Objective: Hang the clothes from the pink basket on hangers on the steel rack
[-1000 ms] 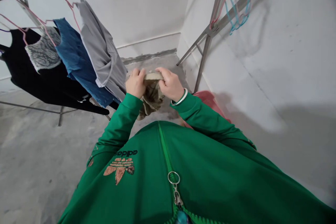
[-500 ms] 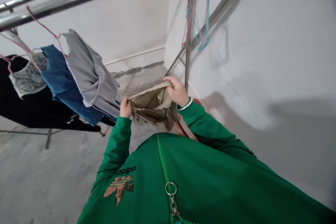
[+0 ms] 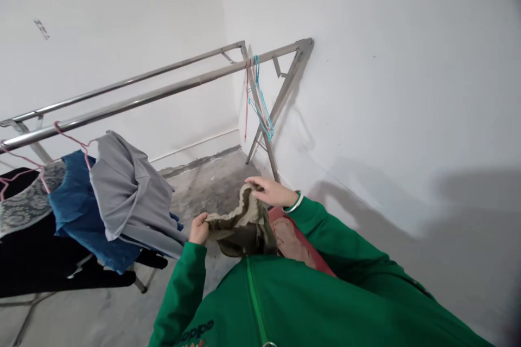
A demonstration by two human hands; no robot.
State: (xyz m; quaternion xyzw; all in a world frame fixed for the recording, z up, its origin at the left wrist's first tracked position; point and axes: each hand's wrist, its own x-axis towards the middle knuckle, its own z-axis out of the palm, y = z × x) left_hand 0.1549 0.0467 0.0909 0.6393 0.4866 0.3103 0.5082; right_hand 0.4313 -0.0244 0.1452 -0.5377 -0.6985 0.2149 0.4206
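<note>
A pair of khaki pants with a gathered waistband hangs in front of my chest, its waist opening facing up. My left hand pinches the left end of the waistband. At the other end, my right hand, with a silver bangle at the wrist, grips the band between thumb and fingers. Between the hands the waistband sags in a bend. The lower part of the pants is hidden behind my green jacket.
A metal drying rack stands ahead. From it hang a grey shirt, a blue garment and black clothing on pink hangers. Bare blue and pink hangers hang at its right end. A pink-red item is below my right forearm.
The view has tilted up, so more of the rack shows. The waistband, stretched fairly straight before, now sags between my hands. My right hand's fingers have shifted along its edge.
</note>
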